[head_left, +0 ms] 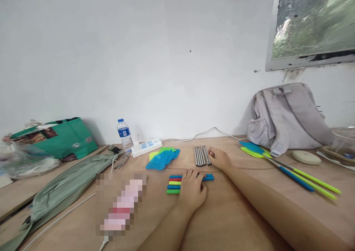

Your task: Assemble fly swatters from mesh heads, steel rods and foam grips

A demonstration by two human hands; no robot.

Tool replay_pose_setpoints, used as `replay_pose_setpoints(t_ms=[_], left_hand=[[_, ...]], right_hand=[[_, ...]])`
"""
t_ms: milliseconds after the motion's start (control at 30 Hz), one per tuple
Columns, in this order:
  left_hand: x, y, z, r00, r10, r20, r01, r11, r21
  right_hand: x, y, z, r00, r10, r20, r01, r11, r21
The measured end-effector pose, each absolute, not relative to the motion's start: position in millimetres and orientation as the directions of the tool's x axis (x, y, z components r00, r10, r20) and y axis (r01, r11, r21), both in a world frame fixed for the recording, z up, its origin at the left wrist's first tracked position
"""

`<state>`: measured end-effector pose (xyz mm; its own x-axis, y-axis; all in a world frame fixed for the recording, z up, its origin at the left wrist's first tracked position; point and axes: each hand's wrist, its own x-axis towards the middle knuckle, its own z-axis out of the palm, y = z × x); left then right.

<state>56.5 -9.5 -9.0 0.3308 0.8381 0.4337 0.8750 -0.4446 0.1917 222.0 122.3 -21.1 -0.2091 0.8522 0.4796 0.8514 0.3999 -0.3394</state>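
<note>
My left hand lies palm down across a row of coloured plastic handles, fingers spread over them. A green handle and a yellow handle stick out at its left, among blue and red ones. Past its right side shows the end of a blue handle. My right hand is curled closed beside several silver metal tubes laid side by side; whatever its fingers hold is hidden. Left of the tubes, blue and green fly swatter heads lie in an overlapping pile.
Fly swatters with rods and handles lie at the right, near a grey backpack and a beige oval object. A power strip, water bottle, green bag and grey-green strap-like cloth bag stand leftward.
</note>
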Motion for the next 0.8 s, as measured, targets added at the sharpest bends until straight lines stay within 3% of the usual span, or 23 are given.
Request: replay_pose_setpoints(t_ms=[233,600,800], left_hand=[[55.3,-6.5,-11.1,0.329,0.848,0.416,0.874,-0.44,0.205],[54.9,-7.0,-9.7,0.322,0.856,0.404,0.863,-0.441,0.247],[53.7,-6.7,-10.4,0.329,0.855,0.401,0.836,-0.461,0.297]], right_hand=[[226.1,124.8,-28.2,-0.285,0.883,0.373,0.869,0.402,-0.288],[224.9,113.1,-17.1,-0.429,0.818,0.382,0.82,0.53,-0.216],[225.7,118.6,-24.5,-0.374,0.85,0.371,0.842,0.479,-0.248]])
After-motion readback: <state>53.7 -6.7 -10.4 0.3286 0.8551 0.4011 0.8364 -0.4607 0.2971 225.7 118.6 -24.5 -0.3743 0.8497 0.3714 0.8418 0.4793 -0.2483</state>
